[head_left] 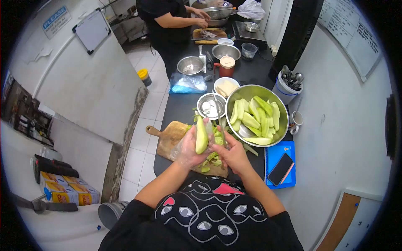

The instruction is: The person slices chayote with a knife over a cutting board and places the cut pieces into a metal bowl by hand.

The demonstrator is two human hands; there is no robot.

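Note:
My left hand (191, 151), in a clear plastic glove, grips a long, pale green peeled wedge (201, 136) of a fruit or vegetable I cannot name for sure. In my bare right hand (231, 155) is a knife (222, 121), its blade pointing away from me beside the wedge. Both hands are over a wooden cutting board (171, 136), where green peelings (214, 159) lie scattered. To the right, a large metal bowl (286, 121) holds many similar wedges (263, 117). A small metal bowl (199, 102) with something white inside stands just beyond my hands.
Farther along the dark table are a white bowl (235, 80), a red mug (226, 72), a plastic bag (187, 85) and metal bowls (190, 65). A phone (280, 168) rests on a blue folder (289, 146) at right. At the far end, a co-worker (161, 29) works over another board (217, 32).

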